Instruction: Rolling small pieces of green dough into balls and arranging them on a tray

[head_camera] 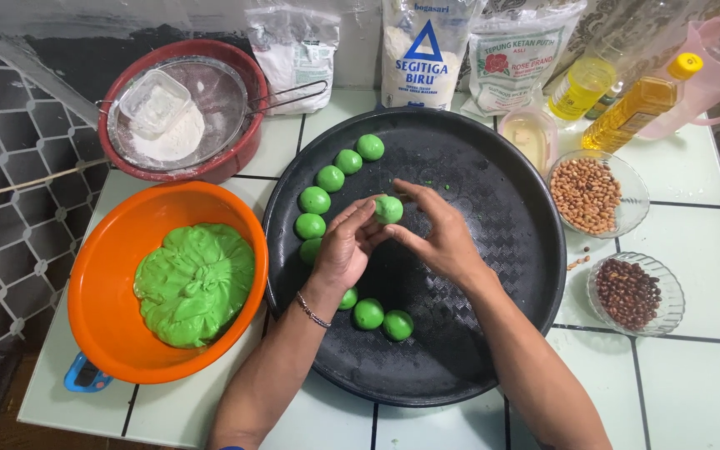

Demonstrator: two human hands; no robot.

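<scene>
A small green dough ball (389, 208) is pinched between the fingertips of my left hand (345, 247) and my right hand (435, 233), just above a big round black tray (493, 200). Several more green dough balls curve along the tray's left side, from the top one (369, 147) down to the lowest (397, 325). Some are partly hidden under my left hand. My left wrist wears a thin bracelet. An orange bowl (118, 250) to the left holds a large lump of green dough (196, 283).
A red bowl (239, 158) with a sieve, flour and a small plastic tub stands at the back left. Flour bags (422, 50), oil bottles (635, 104), a pink jug, a cup of oil (529, 137), a dish of peanuts (589, 196) and a dish of dark beans (629, 292) line the back and right.
</scene>
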